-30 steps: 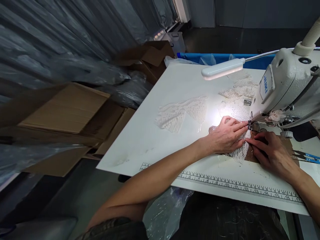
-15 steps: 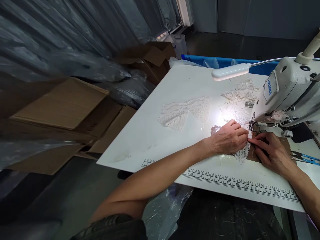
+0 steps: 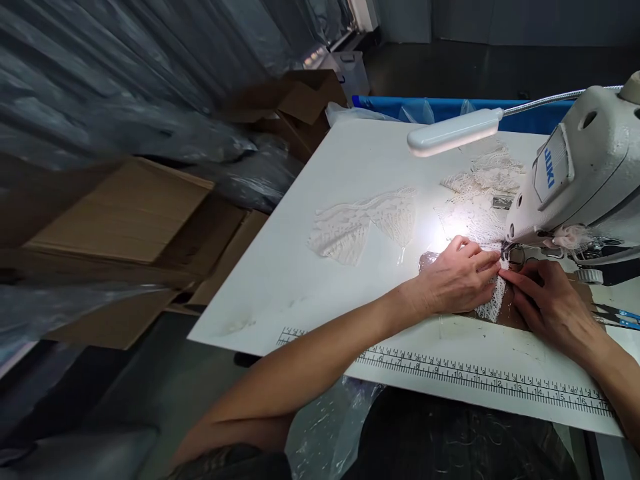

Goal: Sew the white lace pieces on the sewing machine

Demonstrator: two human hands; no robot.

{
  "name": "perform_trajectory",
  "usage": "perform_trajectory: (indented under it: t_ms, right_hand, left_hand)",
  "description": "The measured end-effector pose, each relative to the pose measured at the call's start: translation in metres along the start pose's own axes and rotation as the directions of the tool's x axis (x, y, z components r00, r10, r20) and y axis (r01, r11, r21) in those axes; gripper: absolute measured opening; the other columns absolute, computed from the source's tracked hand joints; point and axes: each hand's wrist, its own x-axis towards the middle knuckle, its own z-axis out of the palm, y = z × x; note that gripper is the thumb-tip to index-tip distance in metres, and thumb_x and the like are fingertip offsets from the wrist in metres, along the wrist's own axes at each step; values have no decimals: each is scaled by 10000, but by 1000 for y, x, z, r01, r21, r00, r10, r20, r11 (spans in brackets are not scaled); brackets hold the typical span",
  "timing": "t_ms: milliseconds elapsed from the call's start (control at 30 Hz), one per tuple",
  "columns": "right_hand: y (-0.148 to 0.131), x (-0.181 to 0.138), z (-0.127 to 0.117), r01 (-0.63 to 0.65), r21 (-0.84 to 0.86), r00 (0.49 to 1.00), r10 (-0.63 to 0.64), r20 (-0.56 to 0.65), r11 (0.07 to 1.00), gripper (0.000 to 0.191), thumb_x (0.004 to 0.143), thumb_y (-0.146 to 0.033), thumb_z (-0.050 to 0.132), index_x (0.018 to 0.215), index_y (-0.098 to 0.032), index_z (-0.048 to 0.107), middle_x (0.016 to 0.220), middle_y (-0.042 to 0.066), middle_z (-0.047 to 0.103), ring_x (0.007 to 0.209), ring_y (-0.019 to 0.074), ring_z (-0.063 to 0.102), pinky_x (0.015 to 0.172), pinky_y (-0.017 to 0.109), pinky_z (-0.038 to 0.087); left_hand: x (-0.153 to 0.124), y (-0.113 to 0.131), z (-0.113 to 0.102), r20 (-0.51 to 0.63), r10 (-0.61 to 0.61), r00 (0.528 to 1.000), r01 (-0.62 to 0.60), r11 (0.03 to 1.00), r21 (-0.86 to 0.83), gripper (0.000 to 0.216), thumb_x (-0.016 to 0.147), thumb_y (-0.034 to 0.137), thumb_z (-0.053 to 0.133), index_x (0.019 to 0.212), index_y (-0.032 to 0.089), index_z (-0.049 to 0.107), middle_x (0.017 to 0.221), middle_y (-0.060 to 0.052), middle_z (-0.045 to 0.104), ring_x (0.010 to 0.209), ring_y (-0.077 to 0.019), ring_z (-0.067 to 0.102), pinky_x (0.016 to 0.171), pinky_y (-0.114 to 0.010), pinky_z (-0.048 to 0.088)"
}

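White lace fabric [image 3: 493, 303] lies under the needle area of a white sewing machine [image 3: 590, 160]. My left hand [image 3: 460, 277] is closed on the lace just left of the presser foot, fingertips pinching its edge. From the right, my right hand [image 3: 547, 293] meets it, its index finger and thumb closed on the same lace edge in front of the foot. Part of the lace is hidden beneath my left hand. More lace [image 3: 480, 180] lies bunched behind the needle, and a separate lace piece [image 3: 365, 223] rests flat to the left.
A white lamp [image 3: 455, 132] on a flexible neck lights the needle area. Blue-handled thread snips [image 3: 620, 315] lie beside my right wrist. A printed ruler [image 3: 475, 377] runs along the front edge of the white table [image 3: 260, 293]. Cardboard boxes [image 3: 120, 213] stand at left.
The view has shifted slightly, and the machine appears larger and further right. Both hands stay on the lace at the presser foot, with little visible movement of their fingers.
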Motion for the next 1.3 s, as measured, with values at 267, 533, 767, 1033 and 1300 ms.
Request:
perform_trajectory:
  t_ms: [267, 533, 767, 1033, 1300]
  right_hand:
    - [-2, 9, 4, -29, -86, 1000, 29, 5, 996, 403, 987, -296, 380, 1258, -204, 664, 955, 147, 581, 757, 248, 593, 668, 402, 541]
    - [-6, 9, -1, 34, -57, 999, -33, 11, 998, 390, 968, -231, 374, 1183, -183, 696, 972, 151, 636, 691, 208, 583, 628, 356, 525]
    - [-4, 8, -1, 37, -61, 999, -37, 11, 997, 383, 958, -213, 375, 1177, -188, 689, 931, 154, 629, 819, 265, 592, 713, 403, 556]
    - [-2, 1, 1, 22, 34, 1000, -21, -22, 999, 389, 983, -224, 382, 1257, -213, 658, 985, 146, 617, 885, 269, 601, 769, 436, 580]
    - [6, -9, -4, -170, 286, 983, 184, -25, 943, 392, 996, -378, 429, 1271, -248, 675, 1071, 117, 663, 933, 247, 675, 776, 394, 586]
  left_hand:
    - [4, 5, 6, -47, -82, 996, 84, 995, 52, 387, 1052, 273, 346, 1131, 79, 671, 1264, -142, 664, 941, -235, 614, 805, -387, 447]
    - [4, 7, 13, -93, -160, 983, 167, 984, 64, 367, 1061, 298, 374, 1231, 112, 641, 1299, -141, 649, 955, -220, 613, 767, -366, 473]
    - [22, -24, 2, -116, -222, 968, 232, 969, 81, 332, 1045, 299, 389, 1146, 116, 647, 1121, -165, 675, 901, -233, 619, 778, -394, 455]
    - [40, -67, 0, 120, -296, 948, 301, 953, -22, 361, 1076, 320, 327, 1235, 120, 583, 1330, -182, 588, 1199, -288, 578, 981, -457, 458]
    - [6, -23, 0, -111, 29, 993, -61, 953, -297, 263, 1033, 281, 457, 1074, 137, 673, 1090, -118, 703, 912, -185, 669, 774, -348, 552]
